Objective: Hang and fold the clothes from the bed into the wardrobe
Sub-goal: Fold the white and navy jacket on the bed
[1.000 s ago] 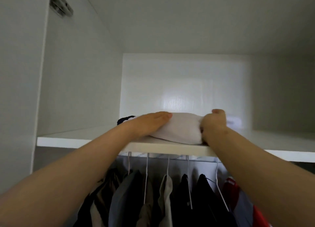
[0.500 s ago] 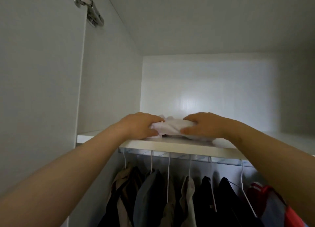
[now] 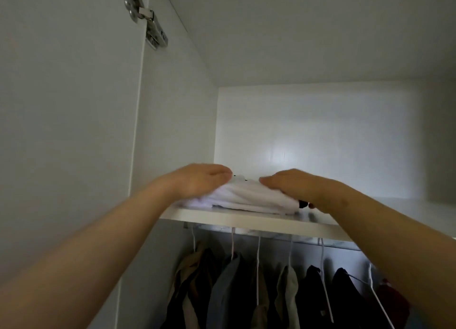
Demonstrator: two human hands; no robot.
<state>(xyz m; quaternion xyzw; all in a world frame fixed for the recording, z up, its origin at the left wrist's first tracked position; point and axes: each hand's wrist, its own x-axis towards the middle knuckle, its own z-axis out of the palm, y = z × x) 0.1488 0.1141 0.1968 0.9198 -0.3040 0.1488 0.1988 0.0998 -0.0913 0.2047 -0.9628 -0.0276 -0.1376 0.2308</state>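
A folded white garment [image 3: 249, 196] lies on the wardrobe's top shelf [image 3: 246, 220], near its front edge and close to the left wall. My left hand [image 3: 197, 179] lies flat on the garment's left part, fingers straight. My right hand [image 3: 293, 183] lies flat on its right part, fingertips pointing left. A small dark patch of the cloth [image 3: 304, 204] shows under my right wrist. Both forearms reach up from below.
Below the shelf, several dark, grey and beige garments [image 3: 271, 291] hang on white hangers from a rail [image 3: 283, 237]. A red item [image 3: 392, 301] hangs at the far right. The open door with a metal hinge [image 3: 148, 20] stands at the left.
Both hands have flattened on the garment; the left hand no longer grips its edge. The view has shifted, so the shelf sits further right.
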